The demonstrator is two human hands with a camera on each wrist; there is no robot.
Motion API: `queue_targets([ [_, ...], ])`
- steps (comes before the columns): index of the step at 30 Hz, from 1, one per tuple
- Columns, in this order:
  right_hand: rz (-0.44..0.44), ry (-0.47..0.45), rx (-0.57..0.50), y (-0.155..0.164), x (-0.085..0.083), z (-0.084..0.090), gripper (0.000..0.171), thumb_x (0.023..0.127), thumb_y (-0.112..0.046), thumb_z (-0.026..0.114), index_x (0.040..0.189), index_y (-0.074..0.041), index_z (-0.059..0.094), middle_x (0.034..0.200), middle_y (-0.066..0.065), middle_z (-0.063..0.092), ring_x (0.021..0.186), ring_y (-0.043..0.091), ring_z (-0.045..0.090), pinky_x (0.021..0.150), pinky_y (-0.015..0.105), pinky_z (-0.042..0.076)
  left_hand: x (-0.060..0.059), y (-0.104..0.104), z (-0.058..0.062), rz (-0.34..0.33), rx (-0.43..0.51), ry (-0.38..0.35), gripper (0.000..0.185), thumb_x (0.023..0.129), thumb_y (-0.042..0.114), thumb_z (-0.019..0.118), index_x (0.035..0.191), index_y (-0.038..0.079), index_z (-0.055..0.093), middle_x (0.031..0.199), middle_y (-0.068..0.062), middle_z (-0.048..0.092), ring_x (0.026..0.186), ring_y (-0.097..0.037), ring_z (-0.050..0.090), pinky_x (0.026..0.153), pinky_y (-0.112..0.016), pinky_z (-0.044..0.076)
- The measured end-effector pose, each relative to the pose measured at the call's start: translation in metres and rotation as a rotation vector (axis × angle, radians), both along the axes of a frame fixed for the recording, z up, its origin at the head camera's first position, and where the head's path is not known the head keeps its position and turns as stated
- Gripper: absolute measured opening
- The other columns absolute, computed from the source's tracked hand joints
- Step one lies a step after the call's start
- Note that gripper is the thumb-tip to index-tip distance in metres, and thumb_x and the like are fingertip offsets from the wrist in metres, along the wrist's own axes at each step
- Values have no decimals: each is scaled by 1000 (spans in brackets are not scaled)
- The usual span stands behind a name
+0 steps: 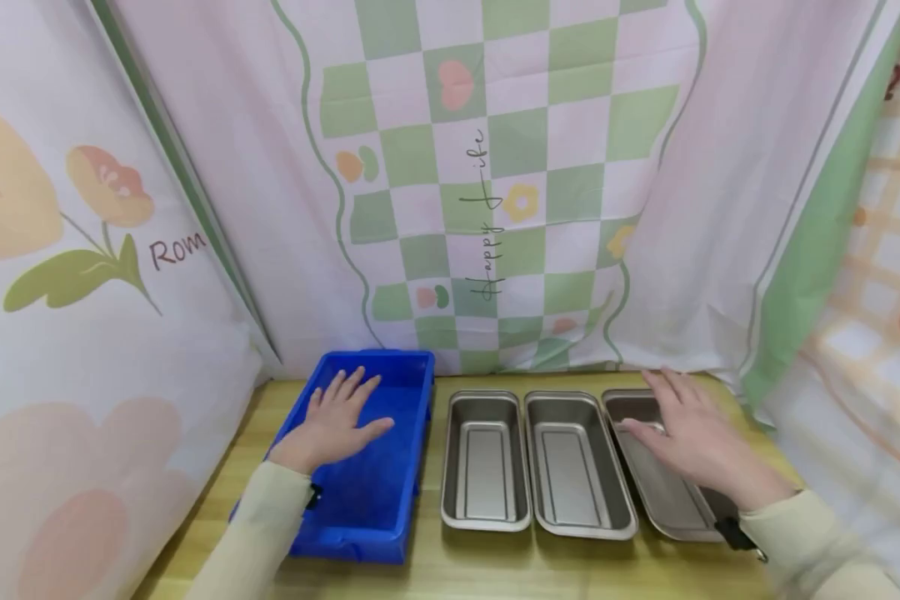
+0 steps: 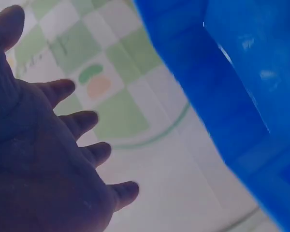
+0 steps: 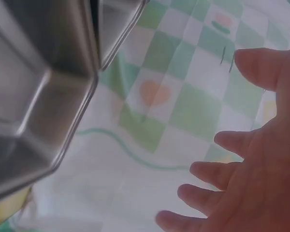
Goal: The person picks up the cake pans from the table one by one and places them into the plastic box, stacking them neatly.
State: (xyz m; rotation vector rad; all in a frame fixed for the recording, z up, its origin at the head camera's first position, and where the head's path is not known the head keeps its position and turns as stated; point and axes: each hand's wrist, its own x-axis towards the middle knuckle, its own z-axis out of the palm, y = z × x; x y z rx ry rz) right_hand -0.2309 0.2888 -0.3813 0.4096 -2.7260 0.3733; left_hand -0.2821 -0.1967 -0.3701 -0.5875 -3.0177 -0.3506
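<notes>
the left hand (image 1: 335, 421) is spread flat, fingers straight and apart, over the inside of the blue bin (image 1: 390, 483), holding nothing; whether the palm touches the bin's floor cannot be told. the right hand (image 1: 690, 433) is likewise open, fingers splayed, above the rightmost steel tray (image 1: 671, 508), gripping nothing.

the bin sits at the left of the wooden table (image 1: 495, 567), its far rim close to the hanging cloth (image 1: 495, 167). just beside it stand the left steel tray (image 1: 486, 521) and the middle steel tray (image 1: 585, 529), side by side and nearly touching, with the rightmost one angled slightly against them. bare tabletop runs along the near edge in front of all four containers. cloth closes in the back and both sides.
</notes>
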Motion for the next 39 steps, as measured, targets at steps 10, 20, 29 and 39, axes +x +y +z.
queue_targets([
  [10, 50, -148, -265, 77, 1, -41, 63, 89, -29, 59, 132, 9, 34, 132, 39, 25, 115, 58, 24, 84, 70, 21, 20, -83, 1, 58, 199, -33, 68, 89, 53, 47, 138, 6, 38, 143, -26, 20, 130, -46, 10, 96, -64, 15],
  [20, 99, -400, -626, 123, 6, -77, 45, 91, -16, 56, 126, 10, 42, 113, 3, 58, 85, 10, 59, 63, 32, 51, 41, -144, -36, 187, 458, -297, 62, 92, 45, 47, 136, 3, 38, 133, -23, 41, 122, -42, 35, 95, -55, 30],
  [29, 61, -337, -594, 120, 3, -89, 40, 88, -16, 60, 121, 5, 51, 102, 6, 58, 54, 16, 50, 52, 31, 47, 50, -160, -75, 151, 727, -237, 45, 91, 30, 55, 128, 6, 49, 121, -16, 55, 110, -26, 51, 85, -25, 41],
  [39, 52, -381, -684, 121, -6, -97, 41, 87, -12, 61, 119, 11, 50, 100, -2, 61, 77, 12, 59, 60, 32, 51, 58, -175, -98, 88, 984, -292, 43, 94, 16, 51, 132, -1, 42, 130, -8, 48, 111, -3, 47, 86, -21, 41],
])
